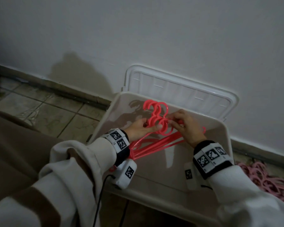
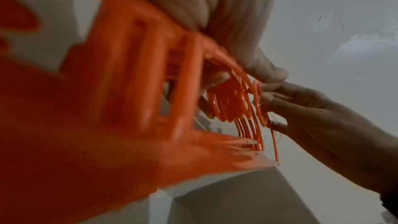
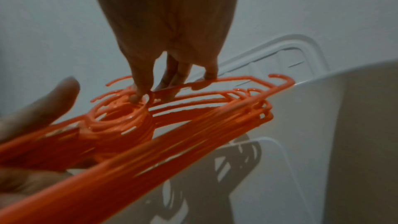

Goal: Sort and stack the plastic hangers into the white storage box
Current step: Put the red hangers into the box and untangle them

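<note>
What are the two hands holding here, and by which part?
Both hold one bundle of red hangers over the white storage box: left hand and right hand grip it near the hooks.

I see a tiled floor [image 1: 44, 110] that meets the wall at a dark baseboard. On it the box [image 1: 226, 145] stands, close to the wall. Its lid [image 1: 179, 89] stands behind it and leans on the wall. To the right of the box, a pile of pink hangers [image 1: 266, 179] lies on the floor.
</note>
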The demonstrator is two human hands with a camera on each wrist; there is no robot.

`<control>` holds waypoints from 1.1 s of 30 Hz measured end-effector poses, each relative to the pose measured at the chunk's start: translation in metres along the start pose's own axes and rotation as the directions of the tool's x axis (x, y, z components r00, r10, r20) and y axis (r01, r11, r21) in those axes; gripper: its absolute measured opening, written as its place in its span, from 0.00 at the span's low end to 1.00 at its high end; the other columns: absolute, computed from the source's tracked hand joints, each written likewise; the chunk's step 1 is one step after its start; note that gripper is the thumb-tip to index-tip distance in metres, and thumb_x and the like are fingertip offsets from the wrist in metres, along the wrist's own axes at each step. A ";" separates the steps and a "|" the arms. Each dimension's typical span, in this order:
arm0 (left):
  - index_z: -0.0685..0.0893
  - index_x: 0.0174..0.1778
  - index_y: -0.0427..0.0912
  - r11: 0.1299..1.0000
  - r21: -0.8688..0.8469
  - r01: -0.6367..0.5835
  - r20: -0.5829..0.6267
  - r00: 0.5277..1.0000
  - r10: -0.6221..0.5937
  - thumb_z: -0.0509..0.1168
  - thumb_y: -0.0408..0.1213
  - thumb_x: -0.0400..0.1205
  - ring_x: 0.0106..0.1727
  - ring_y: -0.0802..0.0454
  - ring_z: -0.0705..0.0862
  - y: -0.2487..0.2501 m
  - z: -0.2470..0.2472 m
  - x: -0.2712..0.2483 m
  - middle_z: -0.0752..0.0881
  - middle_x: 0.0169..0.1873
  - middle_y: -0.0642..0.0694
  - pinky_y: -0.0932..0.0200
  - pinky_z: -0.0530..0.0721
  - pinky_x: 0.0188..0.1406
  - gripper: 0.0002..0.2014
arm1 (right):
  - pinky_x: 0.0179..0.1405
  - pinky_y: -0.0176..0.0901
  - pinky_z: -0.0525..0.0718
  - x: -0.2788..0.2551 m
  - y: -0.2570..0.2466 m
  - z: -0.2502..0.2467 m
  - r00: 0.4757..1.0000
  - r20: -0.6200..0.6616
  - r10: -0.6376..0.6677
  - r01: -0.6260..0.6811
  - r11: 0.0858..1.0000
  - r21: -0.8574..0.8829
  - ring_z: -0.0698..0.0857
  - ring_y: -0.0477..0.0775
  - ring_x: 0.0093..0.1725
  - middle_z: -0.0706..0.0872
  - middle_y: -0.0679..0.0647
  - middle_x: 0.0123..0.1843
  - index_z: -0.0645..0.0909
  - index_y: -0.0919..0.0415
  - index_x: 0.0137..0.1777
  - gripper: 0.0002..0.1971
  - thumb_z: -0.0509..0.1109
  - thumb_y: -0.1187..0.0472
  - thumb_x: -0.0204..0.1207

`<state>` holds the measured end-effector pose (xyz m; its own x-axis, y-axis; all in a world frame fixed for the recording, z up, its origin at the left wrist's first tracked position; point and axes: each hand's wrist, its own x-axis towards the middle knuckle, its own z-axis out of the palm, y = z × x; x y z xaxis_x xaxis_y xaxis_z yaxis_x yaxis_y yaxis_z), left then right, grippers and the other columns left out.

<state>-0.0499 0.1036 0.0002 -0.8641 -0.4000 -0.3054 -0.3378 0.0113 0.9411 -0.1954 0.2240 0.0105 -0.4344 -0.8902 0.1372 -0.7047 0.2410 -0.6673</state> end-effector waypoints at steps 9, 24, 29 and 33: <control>0.80 0.58 0.42 0.999 0.020 0.043 -0.153 0.987 -0.039 0.68 0.34 0.78 0.40 0.59 0.81 -0.009 -0.006 0.009 0.83 0.40 0.52 0.73 0.76 0.37 0.12 | 0.43 0.21 0.75 0.013 -0.005 0.023 0.977 -0.205 -0.056 0.085 0.987 0.134 0.80 0.37 0.37 0.83 0.50 0.38 0.82 0.58 0.40 0.06 0.76 0.67 0.69; 0.82 0.51 0.32 0.998 0.058 -0.017 -0.295 0.955 0.033 0.73 0.26 0.72 0.39 0.56 0.81 -0.044 -0.045 0.022 0.85 0.40 0.45 0.78 0.74 0.39 0.13 | 0.62 0.42 0.76 0.014 0.096 0.121 0.787 0.480 0.387 -0.209 0.900 -0.384 0.82 0.56 0.62 0.84 0.57 0.63 0.81 0.59 0.62 0.17 0.69 0.64 0.73; 0.83 0.49 0.33 0.999 0.052 -0.012 -0.274 0.961 0.026 0.73 0.28 0.73 0.42 0.56 0.82 -0.051 -0.050 0.025 0.86 0.42 0.45 0.79 0.76 0.43 0.11 | 0.77 0.55 0.59 0.025 0.100 0.166 0.767 0.480 0.425 -0.067 0.797 -0.600 0.65 0.58 0.78 0.66 0.57 0.78 0.61 0.57 0.78 0.28 0.62 0.59 0.78; 0.82 0.48 0.43 1.000 -0.003 0.011 -0.269 0.963 -0.011 0.72 0.28 0.74 0.43 0.62 0.81 -0.053 -0.052 0.024 0.85 0.44 0.48 0.82 0.75 0.43 0.10 | 0.79 0.64 0.46 0.022 0.107 0.190 0.751 0.476 0.458 -0.044 0.753 -0.656 0.54 0.54 0.82 0.55 0.53 0.83 0.52 0.52 0.81 0.29 0.57 0.58 0.82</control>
<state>-0.0335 0.0457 -0.0492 -0.7284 -0.6315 -0.2656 -0.3459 0.0043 0.9383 -0.1735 0.1567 -0.1966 -0.3822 -0.7421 -0.5507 -0.8800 0.4741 -0.0283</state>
